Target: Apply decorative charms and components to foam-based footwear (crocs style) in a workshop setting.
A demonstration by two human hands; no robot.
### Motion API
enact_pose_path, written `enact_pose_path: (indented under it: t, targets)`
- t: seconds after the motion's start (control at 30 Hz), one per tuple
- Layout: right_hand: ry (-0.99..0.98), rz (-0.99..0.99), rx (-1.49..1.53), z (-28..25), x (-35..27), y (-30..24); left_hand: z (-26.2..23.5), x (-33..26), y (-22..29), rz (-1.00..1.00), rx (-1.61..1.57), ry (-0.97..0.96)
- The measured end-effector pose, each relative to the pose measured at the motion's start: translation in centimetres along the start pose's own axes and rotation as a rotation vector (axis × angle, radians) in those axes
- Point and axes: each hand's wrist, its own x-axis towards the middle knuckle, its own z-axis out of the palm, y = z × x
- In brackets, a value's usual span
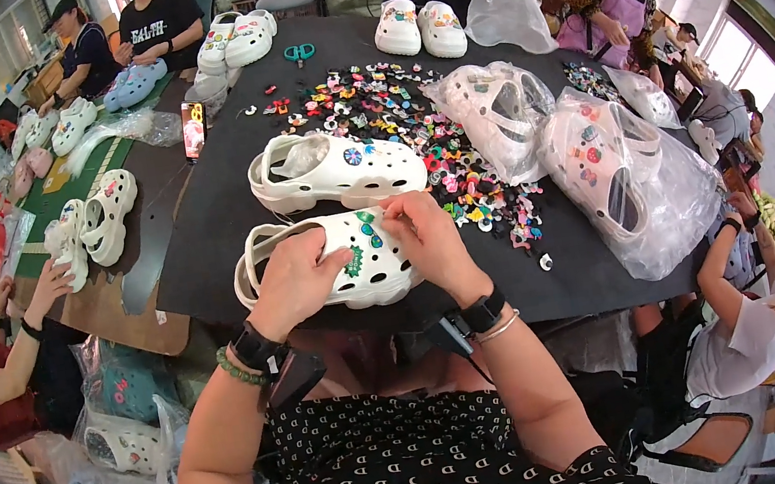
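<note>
A white clog with green and blue charms on its upper lies in front of me on the black table. My left hand grips its near side, with the thumb beside a green charm. At the toe end, my right hand has its fingers pinched together against the upper; what they hold, if anything, is hidden. Just beyond stands another white clog, bearing a blue round charm and a few others. A spread of small colourful charms covers the table behind and to the right.
Bagged white clogs lie at the right. Farther back are teal scissors and a white pair. A phone stands near the left table edge. Co-workers sit around; one person's hand touches a clog at the left.
</note>
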Motion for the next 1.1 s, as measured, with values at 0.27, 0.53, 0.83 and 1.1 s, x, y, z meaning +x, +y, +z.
enact_pose_path:
  t: [0.27, 0.53, 0.83, 1.1]
  targets:
    - [-0.327, 0.179, 0.088, -2.8, 1.8, -0.7, -0.5, -0.1, 0.9, 0.026, 0.064, -0.024]
    - [-0.325, 0.250, 0.093, -2.6, 2.3, -0.6, -0.8, -0.1, 1.3, 0.008, 0.052, -0.024]
    - [-0.250, 0.357, 0.177, -2.6, 1.9, -0.6, -0.6, -0.1, 0.7, 0.030, 0.030, -0.046]
    - [-0.204, 0.077, 0.048, -2.3, 1.7, 0.3, -0.5, -0.1, 0.9, 0.029, 0.032, -0.024]
